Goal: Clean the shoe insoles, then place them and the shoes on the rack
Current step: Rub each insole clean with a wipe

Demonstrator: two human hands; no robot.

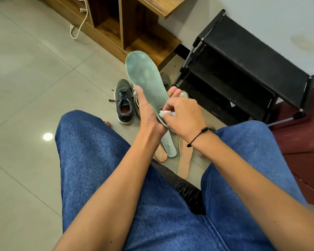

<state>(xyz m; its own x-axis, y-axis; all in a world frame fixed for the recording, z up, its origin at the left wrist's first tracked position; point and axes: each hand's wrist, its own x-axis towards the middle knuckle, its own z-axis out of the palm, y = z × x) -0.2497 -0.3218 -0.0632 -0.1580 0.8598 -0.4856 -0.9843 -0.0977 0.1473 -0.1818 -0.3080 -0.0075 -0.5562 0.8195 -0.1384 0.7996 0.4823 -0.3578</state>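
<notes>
Insole (146, 82), green, held upright over floor between knees, above grey shoes (124, 102). Risk: thin flexible insole could bend or slip from grasp under hard rubbing at heel. Left hand (147, 113) wraps insole's lower part. Right hand (183, 113) pinches small white wipe (164, 113) against heel. Black rack (243, 69) just beside.

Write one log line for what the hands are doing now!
step: wiping | left hand: holds insole | right hand: rubs wipe on heel end | rack: no shoes seen | shoe: on floor
</notes>
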